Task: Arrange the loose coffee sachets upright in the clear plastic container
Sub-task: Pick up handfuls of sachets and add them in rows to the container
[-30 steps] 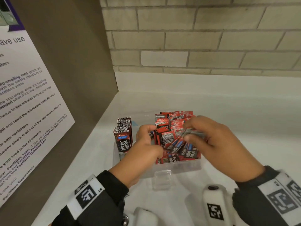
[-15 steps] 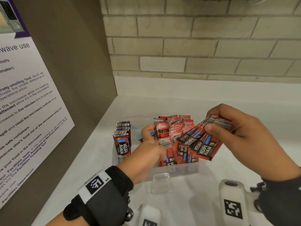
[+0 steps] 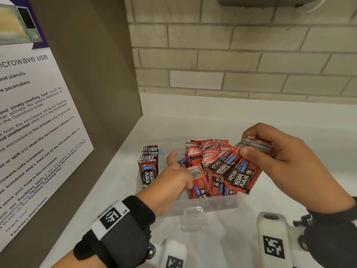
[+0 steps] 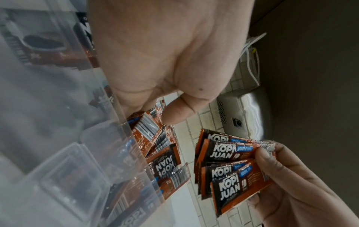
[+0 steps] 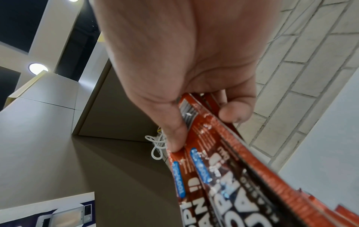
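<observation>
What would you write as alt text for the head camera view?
A right hand pinches a fan of red Kopi Juan sachets above a clear plastic container of jumbled sachets, where the left hand reaches in. An upright row of sachets stands at its left end.

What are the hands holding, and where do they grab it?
The right hand pinches a fan of coffee sachets by their barcode ends. The left hand is down among the loose sachets in the clear plastic container; its grip is hidden.

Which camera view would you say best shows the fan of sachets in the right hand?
The head view: the whole fan of sachets shows, pinched by the right hand. The left wrist view shows the printed fronts side-on; the right wrist view shows them blurred, close-up and cropped.
</observation>
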